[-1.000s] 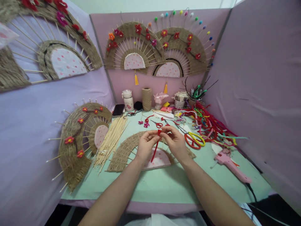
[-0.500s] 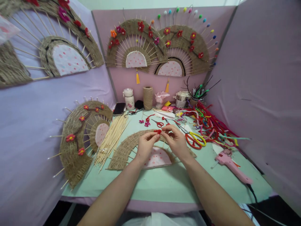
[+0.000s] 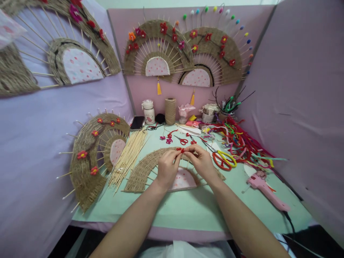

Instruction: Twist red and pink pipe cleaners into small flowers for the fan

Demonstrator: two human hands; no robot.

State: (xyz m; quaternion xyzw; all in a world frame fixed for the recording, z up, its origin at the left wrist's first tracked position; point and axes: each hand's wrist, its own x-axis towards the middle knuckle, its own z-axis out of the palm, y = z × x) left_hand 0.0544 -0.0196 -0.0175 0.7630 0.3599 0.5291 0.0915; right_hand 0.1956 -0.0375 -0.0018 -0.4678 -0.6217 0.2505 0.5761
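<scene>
Between the fingertips of both hands is a small red pipe-cleaner piece, bent into loops like a flower; its far side is partly covered by fingers. My left hand pinches it from the left, and my right hand pinches it from the right. Below them on the table lies a woven twine fan with thin stick ribs and a pink-spotted half-round centre. The hands and wrists cover part of that fan. Just beyond the fingers lie small red-handled scissors and purple pipe-cleaner flowers.
Larger scissors lie right of my hands, near a pink glue gun with its cord. A heap of pipe cleaners fills the back right. Thin sticks lie left, beside an upright decorated fan. A twine spool stands behind.
My left fingers have curled in more around the red pipe-cleaner piece, and its loops look pinched tighter. The whole view has shifted slightly; the objects on the table stay put.
</scene>
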